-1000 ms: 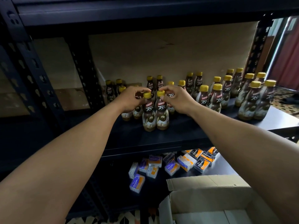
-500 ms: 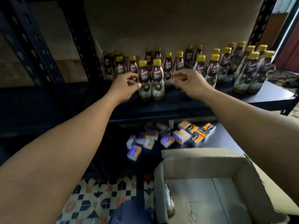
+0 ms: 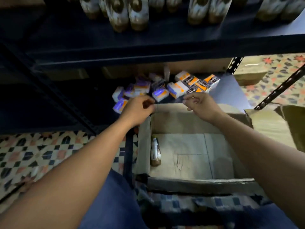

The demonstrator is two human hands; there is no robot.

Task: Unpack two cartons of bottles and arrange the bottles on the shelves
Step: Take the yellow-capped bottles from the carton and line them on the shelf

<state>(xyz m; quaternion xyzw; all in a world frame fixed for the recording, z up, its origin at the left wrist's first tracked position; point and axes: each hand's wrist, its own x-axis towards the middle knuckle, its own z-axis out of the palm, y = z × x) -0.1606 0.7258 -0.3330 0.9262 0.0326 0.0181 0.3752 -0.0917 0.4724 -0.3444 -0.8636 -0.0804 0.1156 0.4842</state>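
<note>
An open cardboard carton (image 3: 194,182) stands on the floor below me. One brown bottle (image 3: 155,152) lies on its side against the carton's left wall. My left hand (image 3: 137,109) hovers over the carton's far left corner, fingers loosely curled and holding nothing. Above the far edge is my right hand (image 3: 200,104), also with nothing in it, fingers bent and apart. Only the bottoms of the shelved bottles (image 3: 127,12) show along the top of the view, on the dark shelf (image 3: 148,45).
Several small orange and purple boxes (image 3: 165,90) lie on the lower shelf behind the carton. A second carton (image 3: 270,124) sits at the right. Black shelf uprights (image 3: 234,65) stand nearby. Patterned tiles (image 3: 33,154) cover the floor.
Both hands have let go of the two bottles on the shelf and come down toward the carton. The view has tipped down from the shelf to the carton.
</note>
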